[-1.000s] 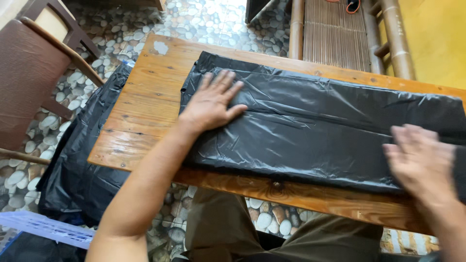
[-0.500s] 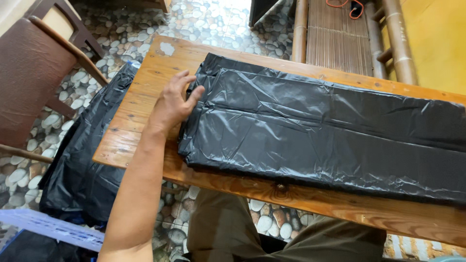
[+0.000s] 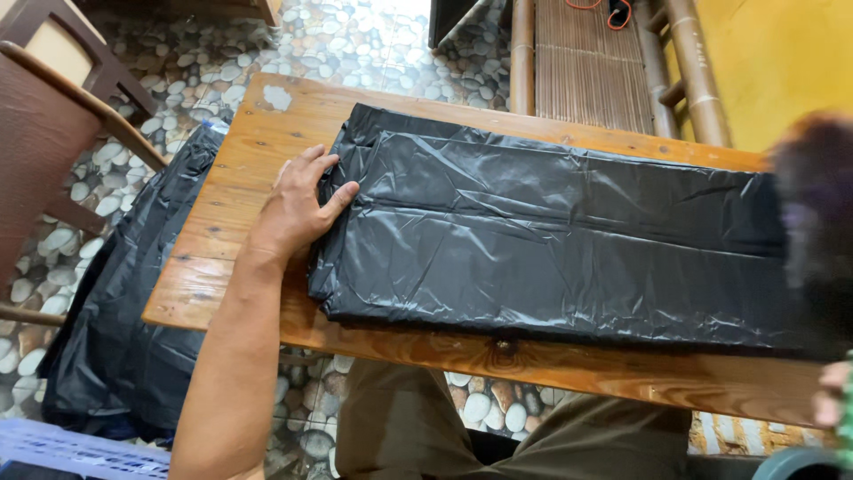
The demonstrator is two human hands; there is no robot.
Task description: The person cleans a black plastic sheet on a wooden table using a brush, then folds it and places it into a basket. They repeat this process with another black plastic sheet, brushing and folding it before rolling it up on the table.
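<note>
Black plastic bag lies folded flat on counter. Left hand, fingers loosely open, presses its left edge, gripping nothing; right hand unseen.

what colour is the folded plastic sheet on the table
Glossy black plastic sheet, seen in the head view; the left hand touches its end.

One folded stack of black plastic sheeting lies on one wooden desk; a second heap of black plastic hangs off the desk's left end to the floor, making two black plastic masses in all. One hand shows whole. Two dark wooden chairs stand at left, and one blue crate sits at the bottom corner
</note>
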